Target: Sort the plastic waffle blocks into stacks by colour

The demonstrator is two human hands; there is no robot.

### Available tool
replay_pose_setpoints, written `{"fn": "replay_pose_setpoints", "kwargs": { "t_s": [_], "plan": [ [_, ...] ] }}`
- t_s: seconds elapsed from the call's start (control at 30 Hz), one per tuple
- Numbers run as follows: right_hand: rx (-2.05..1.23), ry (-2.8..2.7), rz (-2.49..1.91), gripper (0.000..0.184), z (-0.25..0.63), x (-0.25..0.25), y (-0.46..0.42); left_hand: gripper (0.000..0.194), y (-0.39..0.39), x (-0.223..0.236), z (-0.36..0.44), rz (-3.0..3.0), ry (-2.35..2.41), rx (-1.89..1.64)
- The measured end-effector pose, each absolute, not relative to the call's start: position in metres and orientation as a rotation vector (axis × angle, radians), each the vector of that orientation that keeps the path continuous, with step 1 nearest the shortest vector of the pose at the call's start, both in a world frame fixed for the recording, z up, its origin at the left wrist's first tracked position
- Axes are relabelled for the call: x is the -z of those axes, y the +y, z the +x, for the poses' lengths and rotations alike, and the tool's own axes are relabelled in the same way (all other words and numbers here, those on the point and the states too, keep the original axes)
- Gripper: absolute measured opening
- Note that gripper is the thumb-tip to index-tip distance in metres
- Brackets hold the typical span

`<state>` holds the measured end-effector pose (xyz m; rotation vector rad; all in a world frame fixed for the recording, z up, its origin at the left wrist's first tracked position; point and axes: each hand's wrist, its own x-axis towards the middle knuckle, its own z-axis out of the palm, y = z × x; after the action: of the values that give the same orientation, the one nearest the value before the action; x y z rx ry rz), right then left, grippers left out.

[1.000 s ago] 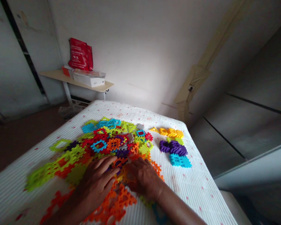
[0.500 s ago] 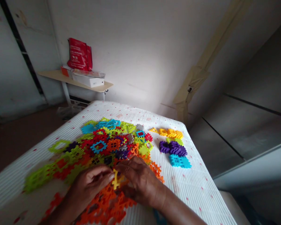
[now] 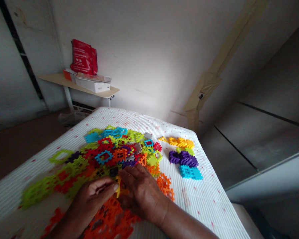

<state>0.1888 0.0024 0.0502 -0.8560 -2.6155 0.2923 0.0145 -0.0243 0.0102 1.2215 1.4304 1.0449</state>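
Between my two hands is a yellow interlocking plastic building tile (image 3: 118, 187), seen partly edge-on. My left hand (image 3: 93, 194) is closed, thumb and forefinger pinching the tile's left edge. My right hand (image 3: 141, 189) curls round the right side of the same tile, its fingertips partly hidden behind the knuckles. Below both hands lies a heap of orange tiles (image 3: 109, 215). Just beyond them spreads a mixed pile with an orange window-shaped tile (image 3: 120, 155) and a blue frame tile (image 3: 104, 157).
Sorted rows stand at the right: yellow tiles (image 3: 185, 143), purple tiles (image 3: 188, 158) and blue tiles (image 3: 190, 172). Lime-green tiles (image 3: 37, 189) lie at the left. A white spotted cloth (image 3: 204, 202) covers the table. Behind, a shelf (image 3: 52, 79) bears a red bag (image 3: 82, 58).
Both hands have shifted slightly left with the yellow tile. The tile has turned, so less of its face shows between the fingers.
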Motion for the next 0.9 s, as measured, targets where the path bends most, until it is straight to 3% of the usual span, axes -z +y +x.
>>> {"fn": "replay_pose_setpoints", "kwargs": {
  "t_s": [0.2,0.43,0.9],
  "plan": [
    [-0.111,-2.733,-0.893,0.054,0.222,-0.069,0.059,0.033,-0.024,-0.013,0.015,1.103,1.438,-1.104],
    [0.290,-2.753,-1.666,0.055,0.325,-0.091,0.188,0.037,-0.021,-0.021,0.011,1.106,1.537,-1.127],
    [0.255,-2.762,-1.972,0.056,0.361,-0.042,0.232,0.037,-0.021,0.010,0.002,1.131,1.591,-1.139]
  ]
}}
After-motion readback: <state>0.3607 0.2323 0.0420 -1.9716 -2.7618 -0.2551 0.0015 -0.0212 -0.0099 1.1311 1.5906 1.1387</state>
